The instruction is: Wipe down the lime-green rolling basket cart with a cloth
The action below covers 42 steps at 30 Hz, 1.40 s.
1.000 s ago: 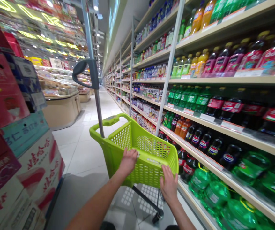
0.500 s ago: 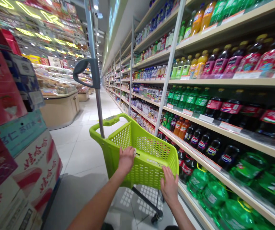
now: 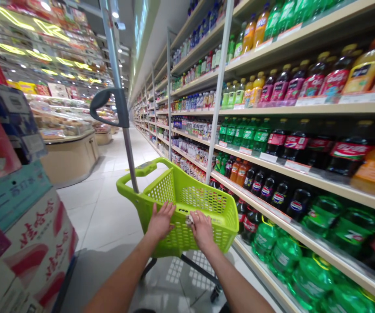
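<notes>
A lime-green wheeled shopping basket (image 3: 229, 217) stands in front of me, with nothing visible inside it. My left hand (image 3: 161, 221) lies over its near side, fingers stretched out across the rim. Close by on the same side is my right hand (image 3: 201, 227). A small crumpled whitish thing (image 3: 189, 219) shows at its thumb and fingers; its kind is too small to tell. The basket's tall metal pole (image 3: 129, 158) rises at the left corner and carries a dark grey loop handle (image 3: 111, 108).
Shelves (image 3: 267, 157) of drink bottles run along the right, close to the basket. Stacked cartons (image 3: 34, 234) stand at the left. A curved display counter (image 3: 68, 158) is farther off to the left. Between them a tiled aisle (image 3: 122, 152) leads away.
My right hand has moved left along the basket rim, nearer my left hand. The whitish thing, earlier by my left hand, is now at my right. The view has shifted slightly right.
</notes>
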Each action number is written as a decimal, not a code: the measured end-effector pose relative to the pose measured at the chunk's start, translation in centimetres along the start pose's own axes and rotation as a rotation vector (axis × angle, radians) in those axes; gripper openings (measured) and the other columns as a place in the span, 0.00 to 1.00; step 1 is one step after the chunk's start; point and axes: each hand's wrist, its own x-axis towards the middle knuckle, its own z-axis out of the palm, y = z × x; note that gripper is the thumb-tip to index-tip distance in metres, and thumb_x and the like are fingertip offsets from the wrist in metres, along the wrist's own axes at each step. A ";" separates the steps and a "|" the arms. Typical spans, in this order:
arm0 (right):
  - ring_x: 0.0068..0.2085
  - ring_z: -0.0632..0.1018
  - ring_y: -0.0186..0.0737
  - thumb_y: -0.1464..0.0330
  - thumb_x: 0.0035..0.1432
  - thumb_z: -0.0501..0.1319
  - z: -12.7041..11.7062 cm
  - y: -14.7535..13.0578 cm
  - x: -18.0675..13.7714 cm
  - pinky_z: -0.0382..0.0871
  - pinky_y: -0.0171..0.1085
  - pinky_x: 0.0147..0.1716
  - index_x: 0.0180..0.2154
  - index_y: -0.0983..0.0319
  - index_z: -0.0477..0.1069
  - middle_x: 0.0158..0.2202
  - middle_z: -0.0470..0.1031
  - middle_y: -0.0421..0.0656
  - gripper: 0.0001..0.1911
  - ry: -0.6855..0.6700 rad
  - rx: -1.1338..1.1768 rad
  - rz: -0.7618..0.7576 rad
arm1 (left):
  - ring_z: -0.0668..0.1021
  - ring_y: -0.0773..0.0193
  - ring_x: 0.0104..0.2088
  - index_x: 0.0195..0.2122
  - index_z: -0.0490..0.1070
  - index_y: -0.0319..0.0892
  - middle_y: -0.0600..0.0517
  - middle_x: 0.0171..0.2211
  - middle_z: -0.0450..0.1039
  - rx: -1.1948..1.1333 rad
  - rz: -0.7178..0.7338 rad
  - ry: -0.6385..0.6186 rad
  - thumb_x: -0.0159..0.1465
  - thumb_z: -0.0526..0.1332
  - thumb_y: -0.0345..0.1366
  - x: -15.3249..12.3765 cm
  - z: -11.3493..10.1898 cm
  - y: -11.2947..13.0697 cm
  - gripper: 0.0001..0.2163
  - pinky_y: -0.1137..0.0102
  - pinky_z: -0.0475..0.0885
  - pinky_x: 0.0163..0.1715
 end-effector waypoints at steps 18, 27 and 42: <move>0.48 0.67 0.43 0.70 0.51 0.53 -3.2 9.5 -5.0 0.53 0.43 0.46 0.35 0.62 0.67 0.42 0.70 0.46 0.09 0.175 -0.139 0.159 | 0.44 0.51 0.62 0.59 0.47 0.38 0.44 0.62 0.43 0.029 -0.013 -0.158 0.54 0.55 0.46 0.0 -0.6 1.4 0.34 0.49 0.40 0.56; 0.45 0.69 0.41 0.76 0.49 0.50 -3.4 12.0 -5.2 0.55 0.41 0.46 0.42 0.64 0.67 0.42 0.71 0.47 0.17 0.195 -0.117 0.169 | 0.46 0.51 0.61 0.59 0.48 0.39 0.45 0.62 0.45 0.015 0.024 -0.102 0.53 0.56 0.43 -1.0 -0.7 2.3 0.33 0.50 0.39 0.57; 0.55 0.63 0.40 0.82 0.43 0.48 -2.2 10.2 -4.4 0.52 0.46 0.53 0.49 0.59 0.64 0.55 0.63 0.43 0.30 0.124 -0.024 -0.020 | 0.51 0.55 0.61 0.57 0.52 0.40 0.47 0.61 0.48 0.018 0.047 -0.017 0.54 0.55 0.40 -0.8 -0.4 3.9 0.29 0.52 0.41 0.58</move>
